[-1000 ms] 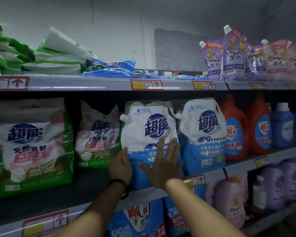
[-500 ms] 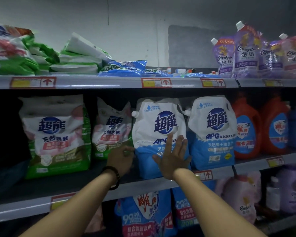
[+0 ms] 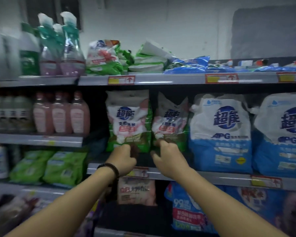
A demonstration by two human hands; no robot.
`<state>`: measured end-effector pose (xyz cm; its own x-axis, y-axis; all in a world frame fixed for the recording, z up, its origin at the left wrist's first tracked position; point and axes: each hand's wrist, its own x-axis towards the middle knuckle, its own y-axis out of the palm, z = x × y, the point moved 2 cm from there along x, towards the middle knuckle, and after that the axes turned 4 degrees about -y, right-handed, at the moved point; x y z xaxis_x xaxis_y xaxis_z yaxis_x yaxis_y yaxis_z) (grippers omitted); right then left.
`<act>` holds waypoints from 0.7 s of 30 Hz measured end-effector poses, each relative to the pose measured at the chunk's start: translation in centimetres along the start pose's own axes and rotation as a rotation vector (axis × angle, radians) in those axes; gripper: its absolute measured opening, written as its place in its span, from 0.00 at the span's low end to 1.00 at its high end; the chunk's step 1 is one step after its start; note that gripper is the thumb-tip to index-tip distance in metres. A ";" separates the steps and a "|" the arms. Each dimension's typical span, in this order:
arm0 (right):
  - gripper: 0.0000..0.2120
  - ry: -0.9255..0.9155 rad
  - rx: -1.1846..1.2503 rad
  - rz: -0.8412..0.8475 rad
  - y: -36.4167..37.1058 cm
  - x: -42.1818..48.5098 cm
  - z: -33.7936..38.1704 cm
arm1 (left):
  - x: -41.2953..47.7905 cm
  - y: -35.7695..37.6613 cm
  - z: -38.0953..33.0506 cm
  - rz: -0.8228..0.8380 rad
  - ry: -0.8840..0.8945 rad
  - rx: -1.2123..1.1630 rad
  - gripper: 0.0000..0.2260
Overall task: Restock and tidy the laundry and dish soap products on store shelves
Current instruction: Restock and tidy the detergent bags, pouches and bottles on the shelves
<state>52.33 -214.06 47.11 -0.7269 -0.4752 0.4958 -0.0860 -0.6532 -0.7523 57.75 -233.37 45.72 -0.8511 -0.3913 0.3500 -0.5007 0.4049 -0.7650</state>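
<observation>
You see red-and-yellow price tags (image 3: pixel 121 80) with arrows in rows ahead, and behind everything a pale wall (image 3: pixel 161 23) with a dark grey patch (image 3: pixel 263 31) at upper right.

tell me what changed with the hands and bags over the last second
Both hands left the blue-and-white pouch and moved left. The left hand now grips the bottom of the left green bag, the right hand the bottom of the right green bag. The pouch stayed upright on its shelf.
</observation>
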 end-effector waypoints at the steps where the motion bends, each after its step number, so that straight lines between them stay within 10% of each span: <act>1: 0.17 -0.025 0.021 0.025 0.8 0.3 1.5 | -0.5 -1.6 1.4 -0.026 -0.004 0.044 0.04; 14: 0.08 -0.078 0.384 0.097 11.7 7.3 15.3 | 2.2 -15.0 16.1 -0.141 -0.180 0.297 0.04; 21: 0.07 -0.026 0.469 0.076 14.4 12.8 19.7 | 7.7 -17.3 18.0 -0.018 -0.181 0.498 0.21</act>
<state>55.18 -241.14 51.16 -0.7015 -0.5427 0.4618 0.2881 -0.8087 -0.5128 62.69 -258.26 51.89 -0.7805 -0.5485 0.3000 -0.3418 -0.0275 -0.9394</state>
